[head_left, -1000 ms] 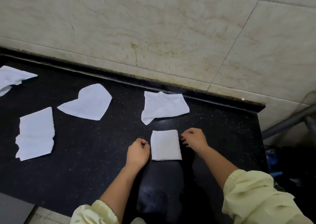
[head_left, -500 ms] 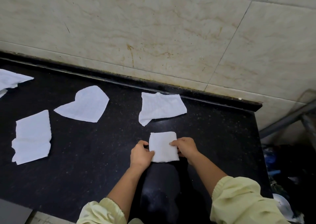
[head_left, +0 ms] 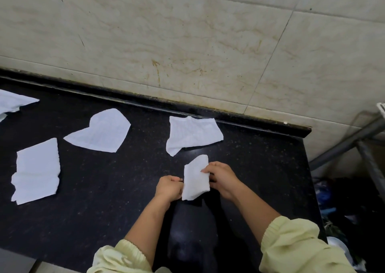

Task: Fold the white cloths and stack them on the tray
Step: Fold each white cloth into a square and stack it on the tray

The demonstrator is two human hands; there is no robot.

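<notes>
White terry, a small folded cloth (head_left: 195,178), is lifted just off the speckled black stone counter (head_left: 104,189), the right hand (head_left: 221,179) pinching its right edge and the left hand (head_left: 169,187) closed against its left edge. With so light a hold the fold could spring open. No tray is in view, and four unfolded white cloths (head_left: 100,134) lie farther left and back.

Black speckled countertop (head_left: 104,189), glossy, with raised back lip. Beige marbled wall tiles (head_left: 187,43) behind, stained brown near the joint. Grey metal frame (head_left: 343,145) at right; dark clutter (head_left: 343,206) below it, indistinct.
</notes>
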